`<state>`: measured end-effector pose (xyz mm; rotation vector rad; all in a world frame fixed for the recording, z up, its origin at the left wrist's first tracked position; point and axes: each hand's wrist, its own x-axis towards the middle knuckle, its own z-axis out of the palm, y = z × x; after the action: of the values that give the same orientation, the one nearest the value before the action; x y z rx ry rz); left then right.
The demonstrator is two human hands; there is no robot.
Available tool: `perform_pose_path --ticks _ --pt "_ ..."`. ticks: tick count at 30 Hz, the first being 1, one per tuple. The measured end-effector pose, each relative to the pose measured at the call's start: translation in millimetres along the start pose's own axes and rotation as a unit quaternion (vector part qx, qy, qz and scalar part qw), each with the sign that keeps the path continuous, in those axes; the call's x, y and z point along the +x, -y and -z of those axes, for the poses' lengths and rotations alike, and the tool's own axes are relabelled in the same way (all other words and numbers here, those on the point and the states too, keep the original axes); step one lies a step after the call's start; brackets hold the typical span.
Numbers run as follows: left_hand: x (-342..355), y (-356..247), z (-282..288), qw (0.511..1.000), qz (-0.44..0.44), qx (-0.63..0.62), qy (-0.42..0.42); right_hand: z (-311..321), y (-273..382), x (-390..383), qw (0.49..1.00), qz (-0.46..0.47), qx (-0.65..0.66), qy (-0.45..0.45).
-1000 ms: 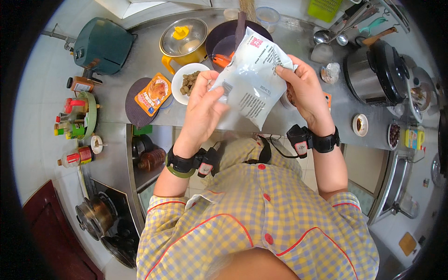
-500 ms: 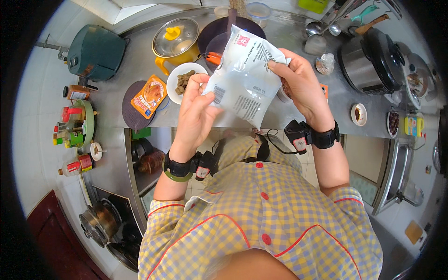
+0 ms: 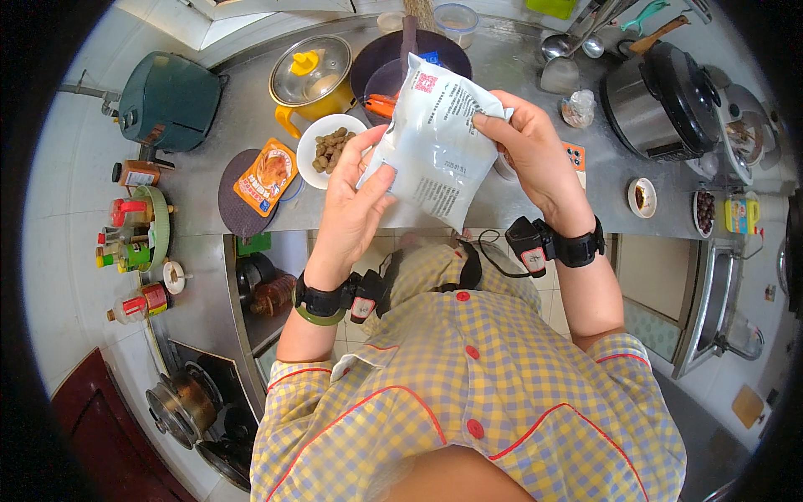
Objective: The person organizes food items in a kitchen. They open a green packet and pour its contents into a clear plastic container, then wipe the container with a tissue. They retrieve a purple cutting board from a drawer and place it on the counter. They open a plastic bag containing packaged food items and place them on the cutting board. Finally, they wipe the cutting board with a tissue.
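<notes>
Between my hands is a pale bluish-white plastic bag (image 3: 439,142), sealed and puffy, its printed side up and tilted over the counter's front edge. My left hand (image 3: 355,197) pinches its lower left edge. Its upper right corner is gripped by my right hand (image 3: 531,155), thumb on top. Behind the bag, a dark frying pan (image 3: 376,71) holds something orange, partly hidden. Just left of the bag is a white bowl (image 3: 308,171) with brown lumpy pieces (image 3: 333,149). An orange pouch (image 3: 266,177) lies on a dark round mat (image 3: 232,205).
A yellow pot (image 3: 311,75) with a glass lid stands at the back. On the right are an electric pressure cooker (image 3: 661,105), a small dish of sauce (image 3: 642,199) and a bowl of dark round fruit (image 3: 704,213). Bottles (image 3: 130,243) line the left wall; ladles (image 3: 559,48) hang back right.
The bag has shifted slightly left and down, with both hands still on it. The view has moved a little; the other things stay in place.
</notes>
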<state>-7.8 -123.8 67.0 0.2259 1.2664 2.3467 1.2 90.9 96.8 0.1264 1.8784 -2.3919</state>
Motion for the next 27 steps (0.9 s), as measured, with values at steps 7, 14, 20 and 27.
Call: perform_pose_path --ticks 7,14,20,27 --pt "-2.0 5.5 4.3 0.998 0.014 0.063 -0.001 0.6 -3.3 2.5 1.000 0.008 -0.025 0.001" --pt "-5.5 3.8 3.6 0.990 0.097 0.094 0.036 1.5 -11.3 10.4 1.000 0.018 -0.002 0.008" --pt "-4.6 6.6 7.2 0.992 0.062 0.094 0.052 3.1 -14.1 15.3 0.999 0.020 -0.017 0.018" --pt "-5.0 5.2 9.1 0.990 0.025 0.129 0.060 1.6 -14.4 18.4 0.999 0.017 -0.017 0.028"
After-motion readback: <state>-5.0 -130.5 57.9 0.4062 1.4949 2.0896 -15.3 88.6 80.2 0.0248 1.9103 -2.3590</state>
